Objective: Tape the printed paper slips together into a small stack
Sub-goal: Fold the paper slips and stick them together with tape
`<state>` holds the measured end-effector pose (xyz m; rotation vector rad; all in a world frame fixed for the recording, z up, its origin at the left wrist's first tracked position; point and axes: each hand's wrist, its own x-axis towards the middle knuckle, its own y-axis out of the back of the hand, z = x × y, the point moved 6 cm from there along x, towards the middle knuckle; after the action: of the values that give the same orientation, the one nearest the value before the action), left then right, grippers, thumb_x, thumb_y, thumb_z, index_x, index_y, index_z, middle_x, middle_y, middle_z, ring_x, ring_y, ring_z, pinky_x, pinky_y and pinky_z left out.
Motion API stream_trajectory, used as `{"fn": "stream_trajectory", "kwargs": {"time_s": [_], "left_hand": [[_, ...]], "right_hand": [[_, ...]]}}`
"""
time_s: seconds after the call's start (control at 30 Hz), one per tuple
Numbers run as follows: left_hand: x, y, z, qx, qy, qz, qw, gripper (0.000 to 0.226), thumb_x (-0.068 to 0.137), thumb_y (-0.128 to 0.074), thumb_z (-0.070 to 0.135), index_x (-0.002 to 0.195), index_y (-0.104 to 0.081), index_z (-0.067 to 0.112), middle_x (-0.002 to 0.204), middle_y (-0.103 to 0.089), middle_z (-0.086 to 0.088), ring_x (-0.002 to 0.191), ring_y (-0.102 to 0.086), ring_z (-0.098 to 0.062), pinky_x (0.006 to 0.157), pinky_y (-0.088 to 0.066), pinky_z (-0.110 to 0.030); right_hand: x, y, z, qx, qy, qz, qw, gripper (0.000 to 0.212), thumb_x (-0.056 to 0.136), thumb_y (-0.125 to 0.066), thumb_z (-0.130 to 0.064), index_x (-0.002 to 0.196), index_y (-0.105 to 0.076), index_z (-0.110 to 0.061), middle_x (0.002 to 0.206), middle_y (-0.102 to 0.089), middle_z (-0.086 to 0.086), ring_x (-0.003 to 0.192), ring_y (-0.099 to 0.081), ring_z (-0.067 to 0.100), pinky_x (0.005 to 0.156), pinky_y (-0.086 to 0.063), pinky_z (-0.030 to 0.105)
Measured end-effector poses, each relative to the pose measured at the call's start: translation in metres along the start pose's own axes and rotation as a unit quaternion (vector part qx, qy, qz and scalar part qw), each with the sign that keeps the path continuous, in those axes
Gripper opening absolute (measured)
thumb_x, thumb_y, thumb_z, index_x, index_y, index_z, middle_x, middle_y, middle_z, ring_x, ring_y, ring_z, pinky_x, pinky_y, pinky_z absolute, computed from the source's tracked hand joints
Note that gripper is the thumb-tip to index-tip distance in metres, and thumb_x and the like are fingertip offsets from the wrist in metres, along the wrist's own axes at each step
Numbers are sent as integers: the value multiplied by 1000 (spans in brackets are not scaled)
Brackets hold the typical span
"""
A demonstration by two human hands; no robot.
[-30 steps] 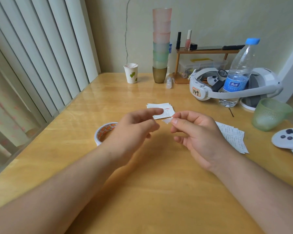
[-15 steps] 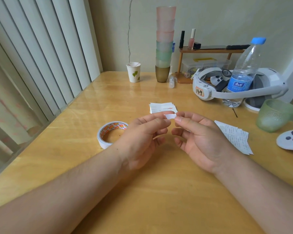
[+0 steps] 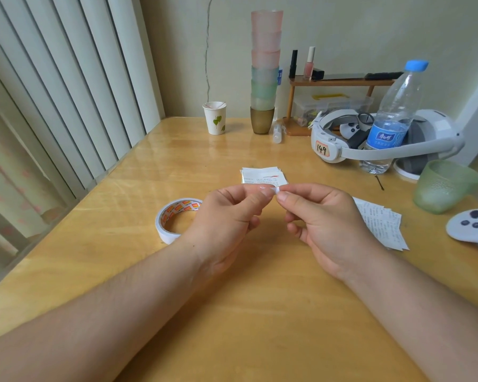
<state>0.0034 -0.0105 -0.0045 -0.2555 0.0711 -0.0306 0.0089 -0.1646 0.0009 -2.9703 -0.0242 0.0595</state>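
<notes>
- left hand [image 3: 226, 216] and right hand [image 3: 323, 216] meet fingertip to fingertip above the desk [image 3: 232, 326]; between them they pinch a small white piece of tape [image 3: 274, 190].
- each hand's grip is closed on that piece with thumb and forefinger, the other fingers curled under.
- the small stack of printed slips [image 3: 263, 175] lies flat on the desk just beyond the hands.
- more loose slips [image 3: 381, 224] lie fanned out beside the right wrist.
- the tape roll [image 3: 174, 219] lies flat on the desk, partly hidden behind the left hand.
- farther right: a green cup [image 3: 444, 186], a water bottle [image 3: 392, 119] and a white headset [image 3: 342, 139].
</notes>
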Motion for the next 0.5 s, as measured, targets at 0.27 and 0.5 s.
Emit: {"fn": "stream_trajectory", "kwargs": {"time_s": [0.27, 0.5], "left_hand": [[4, 6, -1, 12, -17, 29, 999, 15, 95, -75, 21, 83, -83, 20, 72, -60, 10, 69, -51, -6, 78, -42, -29], [-1, -4, -2, -8, -7, -29, 1000, 26, 105, -58, 24, 89, -73, 10, 78, -53, -2, 74, -47, -14, 71, -40, -31]], "right_hand": [[6, 13, -12, 35, 10, 24, 999, 14, 97, -68, -15, 109, -74, -18, 91, -69, 6, 67, -62, 17, 56, -51, 28], [-2, -3, -8, -58, 75, -74, 993, 17, 88, -77, -13, 104, -78, -18, 96, -79, 5, 79, -71, 16, 68, -57, 29]]}}
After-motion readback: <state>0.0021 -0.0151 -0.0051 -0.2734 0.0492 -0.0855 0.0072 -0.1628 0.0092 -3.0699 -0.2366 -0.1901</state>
